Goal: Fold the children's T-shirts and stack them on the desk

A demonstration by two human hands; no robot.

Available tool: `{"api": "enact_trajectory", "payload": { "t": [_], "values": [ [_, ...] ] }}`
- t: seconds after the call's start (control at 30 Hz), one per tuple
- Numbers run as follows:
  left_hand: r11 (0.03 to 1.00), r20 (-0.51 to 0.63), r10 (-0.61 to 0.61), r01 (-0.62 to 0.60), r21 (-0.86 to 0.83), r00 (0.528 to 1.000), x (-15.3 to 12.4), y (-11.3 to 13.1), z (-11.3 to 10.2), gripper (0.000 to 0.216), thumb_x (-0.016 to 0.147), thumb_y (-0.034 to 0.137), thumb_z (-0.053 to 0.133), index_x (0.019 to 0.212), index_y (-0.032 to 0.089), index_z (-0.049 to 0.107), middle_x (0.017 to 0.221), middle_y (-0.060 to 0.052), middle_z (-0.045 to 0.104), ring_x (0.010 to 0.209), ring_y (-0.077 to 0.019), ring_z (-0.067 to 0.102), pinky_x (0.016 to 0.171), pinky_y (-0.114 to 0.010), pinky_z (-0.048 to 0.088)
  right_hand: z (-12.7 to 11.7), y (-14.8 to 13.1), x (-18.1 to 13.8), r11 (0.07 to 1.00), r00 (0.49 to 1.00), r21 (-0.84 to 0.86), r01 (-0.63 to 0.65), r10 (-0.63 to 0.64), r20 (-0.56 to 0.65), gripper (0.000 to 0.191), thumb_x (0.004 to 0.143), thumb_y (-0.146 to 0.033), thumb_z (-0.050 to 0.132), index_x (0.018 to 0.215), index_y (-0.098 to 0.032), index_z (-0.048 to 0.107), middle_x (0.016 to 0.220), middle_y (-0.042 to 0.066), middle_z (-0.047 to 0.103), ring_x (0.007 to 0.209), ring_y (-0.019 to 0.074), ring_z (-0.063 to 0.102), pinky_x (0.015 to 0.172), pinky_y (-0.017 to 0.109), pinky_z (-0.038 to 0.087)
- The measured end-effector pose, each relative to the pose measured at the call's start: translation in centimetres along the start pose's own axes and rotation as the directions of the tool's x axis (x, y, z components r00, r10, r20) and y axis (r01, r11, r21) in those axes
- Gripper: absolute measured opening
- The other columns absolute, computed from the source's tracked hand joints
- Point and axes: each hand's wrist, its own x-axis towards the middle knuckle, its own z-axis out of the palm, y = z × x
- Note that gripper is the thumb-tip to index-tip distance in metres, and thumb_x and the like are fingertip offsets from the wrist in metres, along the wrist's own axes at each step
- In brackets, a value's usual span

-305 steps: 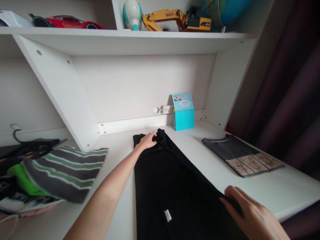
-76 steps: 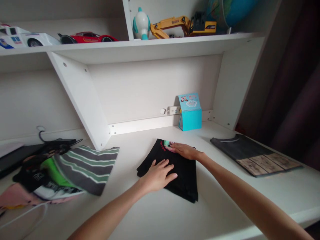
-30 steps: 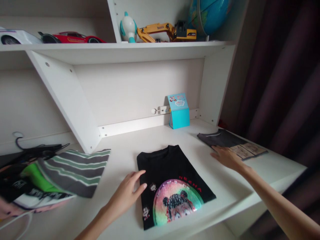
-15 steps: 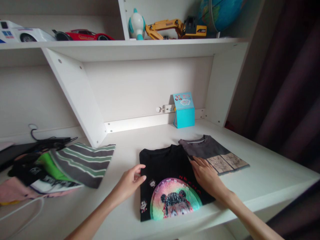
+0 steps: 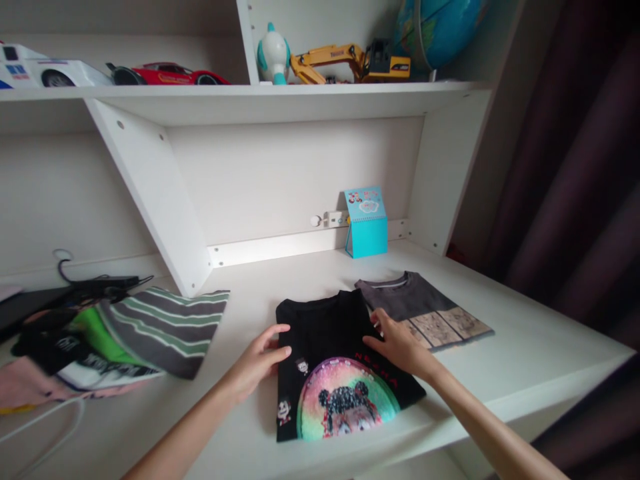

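- A white desk (image 5: pixel 545 343) fills the near part of the scene, its near edge slanting off to the right.
- A white shelf (image 5: pixel 300 105) runs across the far side above it.
- A white divider (image 5: pixel 150 193) at left and a white side panel (image 5: pixel 445 180) at right stand beneath the shelf.
- A pale back panel (image 5: pixel 280 180) closes the far side, with a low rail (image 5: pixel 270 251) along its base.
- Dark purple curtain folds (image 5: pixel 560 193) hang at far right.
- Soft light brightens the rail; the upper left compartment (image 5: pixel 135 27) is shaded.
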Motion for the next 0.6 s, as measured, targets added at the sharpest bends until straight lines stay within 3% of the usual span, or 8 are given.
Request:
{"api": "enact_trajectory", "payload": {
  "t": [0.13,0.23,0.33,0.4,0.5,0.6],
  "values": [
    [0.986,0.059,-0.047,0.056,-0.158,0.997,-0.1,0.4,0.0,0.064,0.069,0.027,0.063,0.128,0.023,0.039,0.099,-0.003,0.059,0.088,-0.0154,0.057,0.076,-0.026,0.045,0.1,0.2,0.5,0.968,0.997,0.239,-0.074,0.071,0.018,0.039,0.073,-0.034,0.052,0.107,-0.018,0.039,0.068,-0.003,0.052,0.059,0.0136,0.051,0.058,0.026,0.041],
    [0.978,0.065,-0.061,0.073,-0.197,0.996,-0.3,0.8,0.1,0.075,0.067,0.023,0.064,0.135,0.023,0.033,0.109,-0.005,0.057,0.089,-0.0156,0.056,0.075,-0.025,0.045,0.4,0.1,0.7,0.963,1.000,0.271,0.006,-0.012,0.021,0.036,0.072,-0.026,0.052,0.107,-0.019,0.047,0.076,-0.001,0.054,0.064,0.0129,0.051,0.062,0.026,0.042],
    [0.987,0.068,-0.031,0.041,-0.153,0.997,-0.7,1.2,0.3,0.080,0.069,0.023,0.065,0.139,0.024,0.026,0.099,-0.003,0.060,0.079,-0.0136,0.055,0.068,-0.024,0.045,0.5,-0.4,0.4,0.974,0.993,0.213,0.074,-0.091,0.074,0.030,0.070,-0.021,0.054,0.100,-0.021,0.058,0.086,0.001,0.060,0.072,0.0142,0.053,0.069,0.028,0.043],
    [0.996,0.063,0.004,0.002,-0.092,0.998,-1.0,1.7,0.4,0.080,0.071,0.024,0.065,0.140,0.023,0.024,0.083,0.000,0.060,0.066,-0.0105,0.051,0.061,-0.021,0.043,-0.1,-0.7,0.1,0.977,0.994,0.205,0.061,-0.079,0.079,0.030,0.069,-0.022,0.056,0.099,-0.022,0.062,0.091,0.001,0.063,0.076,0.0163,0.055,0.070,0.029,0.043],
    [0.997,0.089,0.064,-0.061,-0.037,0.994,-1.3,3.2,1.2,0.085,0.071,0.024,0.066,0.141,0.023,0.019,0.070,0.003,0.056,0.057,-0.0085,0.044,0.055,-0.019,0.040,-2.9,-0.5,-0.2,0.970,0.998,0.240,0.045,-0.055,0.036,0.033,0.071,-0.028,0.057,0.103,-0.022,0.065,0.098,0.003,0.065,0.085,0.0210,0.057,0.073,0.033,0.045],
    [0.987,0.162,0.158,-0.150,-0.060,0.974,-1.0,5.7,3.2,0.092,0.069,0.024,0.068,0.143,0.023,0.013,0.074,0.002,0.058,0.054,-0.0069,0.042,0.052,-0.019,0.039,-7.8,0.9,-0.1,0.966,0.996,0.241,0.093,-0.093,-0.010,0.043,0.073,-0.034,0.059,0.113,-0.022,0.061,0.106,0.004,0.064,0.094,0.0243,0.058,0.081,0.037,0.046]
  ]
}}
